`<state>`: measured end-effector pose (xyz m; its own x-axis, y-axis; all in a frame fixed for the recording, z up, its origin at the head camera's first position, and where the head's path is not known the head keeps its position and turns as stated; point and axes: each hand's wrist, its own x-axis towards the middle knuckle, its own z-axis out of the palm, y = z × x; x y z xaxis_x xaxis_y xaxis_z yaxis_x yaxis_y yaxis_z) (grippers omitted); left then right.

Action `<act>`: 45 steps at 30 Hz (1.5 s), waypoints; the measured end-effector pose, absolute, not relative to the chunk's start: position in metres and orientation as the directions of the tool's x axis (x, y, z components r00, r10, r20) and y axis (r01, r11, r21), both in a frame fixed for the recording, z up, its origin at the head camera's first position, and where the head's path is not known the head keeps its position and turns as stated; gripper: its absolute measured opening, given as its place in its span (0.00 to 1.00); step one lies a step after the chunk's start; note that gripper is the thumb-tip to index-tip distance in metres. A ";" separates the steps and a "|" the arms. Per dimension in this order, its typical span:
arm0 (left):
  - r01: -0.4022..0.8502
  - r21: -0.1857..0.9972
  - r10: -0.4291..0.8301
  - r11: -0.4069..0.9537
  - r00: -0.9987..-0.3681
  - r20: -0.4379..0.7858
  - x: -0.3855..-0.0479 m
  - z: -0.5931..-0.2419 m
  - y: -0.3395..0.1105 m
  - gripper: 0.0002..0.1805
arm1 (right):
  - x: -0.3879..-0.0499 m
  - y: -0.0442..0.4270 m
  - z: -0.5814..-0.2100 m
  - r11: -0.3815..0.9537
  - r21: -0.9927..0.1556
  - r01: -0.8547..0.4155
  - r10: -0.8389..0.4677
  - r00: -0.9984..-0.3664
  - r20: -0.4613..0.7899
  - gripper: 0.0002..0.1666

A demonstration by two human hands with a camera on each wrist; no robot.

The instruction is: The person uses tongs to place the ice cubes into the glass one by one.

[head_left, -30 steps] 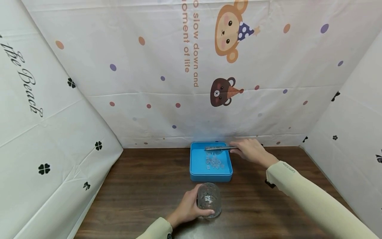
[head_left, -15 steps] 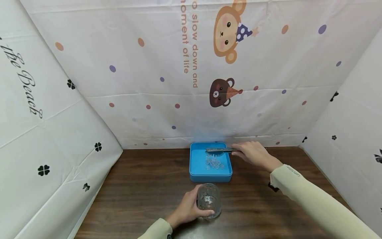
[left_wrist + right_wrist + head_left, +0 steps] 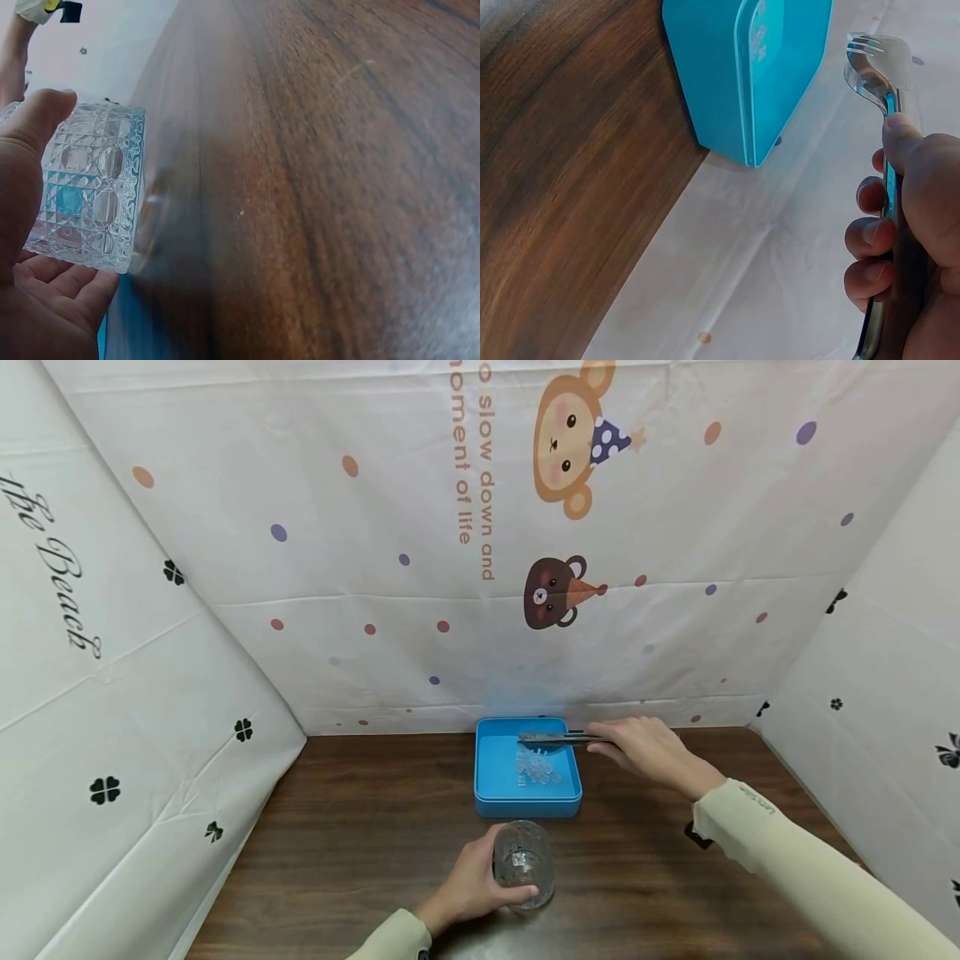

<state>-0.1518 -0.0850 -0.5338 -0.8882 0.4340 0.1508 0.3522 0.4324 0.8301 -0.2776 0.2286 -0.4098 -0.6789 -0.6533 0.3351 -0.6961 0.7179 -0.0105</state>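
Note:
In the head view my left hand (image 3: 474, 878) grips a clear, faceted drinking glass (image 3: 523, 864) on the table, thumb on the near side and fingers behind. The left wrist view shows the glass (image 3: 90, 184) between thumb and fingers. My right hand (image 3: 648, 752) holds metal serving tongs (image 3: 558, 738), their tips over the blue tray (image 3: 528, 807). Seen from the right wrist, the tongs (image 3: 875, 71) have a fork-shaped end and a rounded end close together. Whether something sits between these ends I cannot tell. Several clear ice-like pieces (image 3: 536, 767) lie in the tray.
The dark wood table (image 3: 360, 827) carries the tray at its back edge, against a white printed cloth (image 3: 375, 568). White cloth walls close in the left (image 3: 150, 735) and right (image 3: 885, 760) sides. The glass stands just in front of the tray.
My right hand and the tongs have shifted slightly to the right and nearer, the tongs' tips still over the tray. The left hand and glass stay in place.

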 end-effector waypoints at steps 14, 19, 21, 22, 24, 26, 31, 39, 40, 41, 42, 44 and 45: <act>0.404 0.823 0.437 0.401 -0.873 0.216 -0.152 -0.540 -0.083 0.41 | -0.259 0.231 -0.398 0.714 -0.004 -0.700 -0.663 -0.677 0.320 0.10; 0.407 0.824 0.440 0.395 -0.871 0.219 -0.152 -0.541 -0.083 0.41 | -0.250 0.231 -0.394 0.704 -0.015 -0.710 -0.664 -0.665 0.341 0.07; 0.413 0.821 0.442 0.394 -0.868 0.225 -0.153 -0.542 -0.083 0.41 | -0.245 0.231 -0.393 0.697 -0.025 -0.717 -0.666 -0.660 0.349 0.08; 0.416 0.819 0.443 0.395 -0.867 0.228 -0.153 -0.542 -0.083 0.41 | -0.243 0.231 -0.392 0.695 -0.028 -0.719 -0.667 -0.659 0.347 0.07; 0.416 0.818 0.441 0.397 -0.868 0.228 -0.152 -0.542 -0.084 0.41 | -0.237 0.231 -0.390 0.691 -0.034 -0.722 -0.671 -0.659 0.341 0.07; 0.416 0.818 0.440 0.398 -0.869 0.227 -0.152 -0.541 -0.084 0.41 | -0.233 0.231 -0.389 0.686 -0.033 -0.727 -0.677 -0.653 0.340 0.07; 0.391 0.829 0.440 0.399 -0.875 0.201 -0.152 -0.539 -0.084 0.41 | -0.223 0.232 -0.388 0.649 -0.014 -0.761 -0.707 -0.610 0.359 0.08; 0.408 0.823 0.447 0.395 -0.868 0.215 -0.155 -0.539 -0.085 0.41 | -0.210 0.231 -0.393 0.571 -0.008 -0.821 -0.748 -0.525 0.405 0.10; 0.412 0.822 0.449 0.394 -0.866 0.219 -0.155 -0.539 -0.085 0.41 | -0.209 0.231 -0.393 0.566 -0.006 -0.825 -0.752 -0.519 0.407 0.10; 0.412 0.822 0.450 0.393 -0.866 0.219 -0.155 -0.539 -0.085 0.41 | -0.207 0.231 -0.394 0.562 -0.004 -0.827 -0.755 -0.515 0.406 0.10; 0.416 0.820 0.451 0.394 -0.865 0.222 -0.155 -0.539 -0.085 0.41 | -0.206 0.231 -0.395 0.559 -0.005 -0.829 -0.756 -0.512 0.407 0.10; 0.422 0.815 0.450 0.398 -0.863 0.227 -0.155 -0.539 -0.085 0.42 | -0.204 0.231 -0.396 0.555 -0.006 -0.832 -0.758 -0.509 0.408 0.11; 0.425 0.812 0.451 0.400 -0.863 0.229 -0.155 -0.539 -0.085 0.42 | -0.203 0.231 -0.397 0.551 -0.007 -0.834 -0.760 -0.505 0.409 0.11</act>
<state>-0.1546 -0.0855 -0.5386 -0.8628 0.4506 0.2294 0.4248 0.4001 0.8120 -0.2034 0.2312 -0.3971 -0.5051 -0.7598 0.4093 -0.8344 0.5511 -0.0067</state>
